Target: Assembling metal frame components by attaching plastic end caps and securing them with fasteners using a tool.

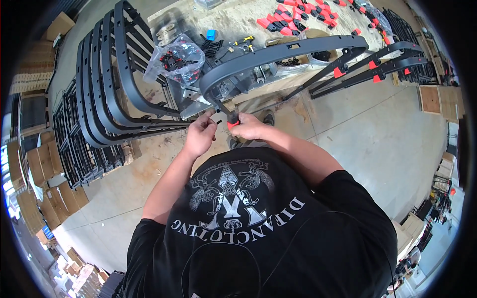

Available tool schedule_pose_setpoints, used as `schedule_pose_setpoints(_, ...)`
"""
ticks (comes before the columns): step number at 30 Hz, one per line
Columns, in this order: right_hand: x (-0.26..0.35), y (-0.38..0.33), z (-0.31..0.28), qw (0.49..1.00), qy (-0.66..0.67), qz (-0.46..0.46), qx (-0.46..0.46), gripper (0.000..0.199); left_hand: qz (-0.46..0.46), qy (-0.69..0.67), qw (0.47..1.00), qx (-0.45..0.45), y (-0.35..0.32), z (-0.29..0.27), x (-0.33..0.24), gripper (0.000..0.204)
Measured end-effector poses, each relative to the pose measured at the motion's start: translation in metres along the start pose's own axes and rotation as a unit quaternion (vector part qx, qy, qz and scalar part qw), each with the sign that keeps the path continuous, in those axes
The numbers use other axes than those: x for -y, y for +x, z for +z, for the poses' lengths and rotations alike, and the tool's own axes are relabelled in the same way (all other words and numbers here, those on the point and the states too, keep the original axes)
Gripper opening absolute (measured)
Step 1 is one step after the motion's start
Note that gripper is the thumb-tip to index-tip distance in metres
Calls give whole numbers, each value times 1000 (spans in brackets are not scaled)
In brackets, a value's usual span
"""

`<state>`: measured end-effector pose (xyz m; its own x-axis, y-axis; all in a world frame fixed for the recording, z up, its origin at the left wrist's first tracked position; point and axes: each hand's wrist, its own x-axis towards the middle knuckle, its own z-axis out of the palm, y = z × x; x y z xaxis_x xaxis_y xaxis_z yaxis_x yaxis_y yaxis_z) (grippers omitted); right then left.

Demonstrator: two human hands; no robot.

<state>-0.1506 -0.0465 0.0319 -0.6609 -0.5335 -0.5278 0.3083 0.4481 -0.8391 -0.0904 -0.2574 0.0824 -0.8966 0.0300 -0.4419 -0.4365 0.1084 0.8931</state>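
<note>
A dark grey curved metal frame reaches from the workbench edge toward me. My right hand is closed round a red-and-black bracket at the frame's near end. Just left of it, my left hand is pinched, and a small black pin, likely a bolt, sticks out by its fingertips. The left fingers sit close under the end of the frame, and part of their grip is hidden. Other red-and-black brackets are fitted along bars to the right.
Several similar curved frames stand in a row at left. On the workbench lie a clear plastic bag of parts, loose red and black brackets, black bolts and a wrench. Cardboard boxes are stacked at far left.
</note>
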Motion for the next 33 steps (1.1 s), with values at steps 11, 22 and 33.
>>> schedule_pose_setpoints(11, 20, 1, -7, 976, 191, -73, -70, 34, -25, 56, 998, 8, -11, 17, -12, 67)
schedule_pose_setpoints(22, 50, -38, -6, 989, -58, -126, -58, 66, -16, 95, 995, 11, -9, 14, -6, 64)
schedule_pose_setpoints(33, 67, -45, 6, 992, -98, -76, -36, 74, 80, 56, 995, -38, -17, 17, 14, 64)
